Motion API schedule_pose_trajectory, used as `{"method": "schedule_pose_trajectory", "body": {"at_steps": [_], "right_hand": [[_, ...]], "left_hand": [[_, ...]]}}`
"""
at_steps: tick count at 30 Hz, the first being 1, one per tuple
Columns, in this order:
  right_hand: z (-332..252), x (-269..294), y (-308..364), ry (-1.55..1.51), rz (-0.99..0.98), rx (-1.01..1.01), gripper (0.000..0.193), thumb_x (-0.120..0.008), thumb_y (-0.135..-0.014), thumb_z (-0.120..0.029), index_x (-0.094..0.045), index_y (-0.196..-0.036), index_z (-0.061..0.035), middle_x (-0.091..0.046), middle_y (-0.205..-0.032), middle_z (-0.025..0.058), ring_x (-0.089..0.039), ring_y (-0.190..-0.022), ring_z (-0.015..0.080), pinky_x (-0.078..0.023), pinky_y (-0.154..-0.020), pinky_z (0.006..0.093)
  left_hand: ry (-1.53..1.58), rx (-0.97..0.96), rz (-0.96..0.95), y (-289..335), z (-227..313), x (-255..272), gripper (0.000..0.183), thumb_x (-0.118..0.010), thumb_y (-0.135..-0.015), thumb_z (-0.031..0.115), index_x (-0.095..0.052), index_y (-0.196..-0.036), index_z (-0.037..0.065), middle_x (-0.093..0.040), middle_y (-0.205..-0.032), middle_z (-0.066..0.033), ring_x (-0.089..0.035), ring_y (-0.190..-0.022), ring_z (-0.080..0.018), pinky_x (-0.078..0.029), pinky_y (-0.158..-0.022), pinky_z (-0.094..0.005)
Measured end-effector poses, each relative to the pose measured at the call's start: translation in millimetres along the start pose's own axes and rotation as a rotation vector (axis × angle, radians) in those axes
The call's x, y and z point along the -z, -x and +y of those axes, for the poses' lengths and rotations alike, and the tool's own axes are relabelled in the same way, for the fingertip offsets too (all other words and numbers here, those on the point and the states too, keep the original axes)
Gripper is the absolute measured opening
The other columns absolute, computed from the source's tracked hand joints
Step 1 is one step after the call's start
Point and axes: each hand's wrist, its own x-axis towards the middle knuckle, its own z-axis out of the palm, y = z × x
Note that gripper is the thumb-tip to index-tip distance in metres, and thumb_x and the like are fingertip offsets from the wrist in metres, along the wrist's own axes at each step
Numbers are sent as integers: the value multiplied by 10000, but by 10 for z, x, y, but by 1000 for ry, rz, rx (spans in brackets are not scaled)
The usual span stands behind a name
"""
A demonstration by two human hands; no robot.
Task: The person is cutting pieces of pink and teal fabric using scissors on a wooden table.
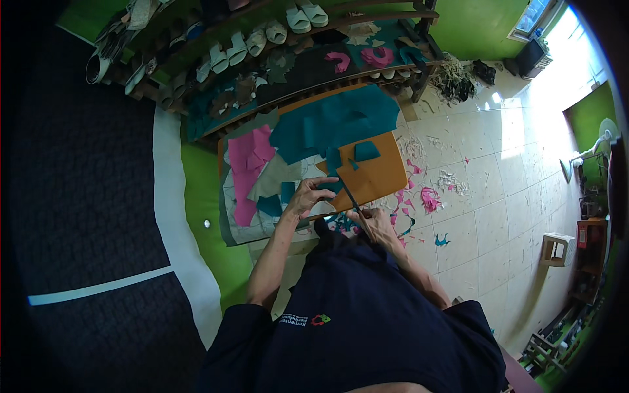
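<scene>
Scissors (350,194) point forward-left, long axis slanted; right hand (372,221) grips them, left hand (305,198) pinches teal piece (332,187).

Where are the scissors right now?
Near the middle of the head view, the scissors are in the right hand, to the right of the left hand.

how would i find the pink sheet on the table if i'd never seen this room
Start at the orange table below the sandal rack. On its left side, the pink sheet lies beyond and left of the left hand. Its pink sets it apart from the big teal sheet and the grey sheet beside it.
</scene>
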Motion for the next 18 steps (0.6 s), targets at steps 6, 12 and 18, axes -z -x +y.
{"method": "schedule_pose_trajectory", "body": {"at_steps": [6, 12, 18], "right_hand": [[21, -17, -14, 65, 1, -49, 735, -679, -843, -634, -715, -947, 93, -640, -634, 145, -632, -520, 220, -509, -484, 371], [91, -26, -77, 51, 25, 9, 796, -634, -858, -666, -697, -991, 116, -685, -761, 216, -683, -616, 276, -529, -531, 391], [187, -20, -116, 45, 25, -3, 792, -620, -866, -665, -687, -990, 114, -683, -782, 237, -698, -638, 294, -541, -569, 391]], "left_hand": [[-10, -7, 28, -25, -79, 74, 471, -768, -761, -14, -665, -1221, -5, -691, -1022, -91, -678, -871, -124, -565, -771, -248], [-82, 28, -13, -2, -40, -93, 476, -760, -773, -28, -652, -1236, -3, -683, -1105, -90, -679, -892, -130, -571, -767, -253], [-30, -7, -51, -52, -182, -104, 487, -758, -777, -26, -642, -1249, -4, -682, -1117, -80, -681, -887, -137, -577, -739, -259]]}}
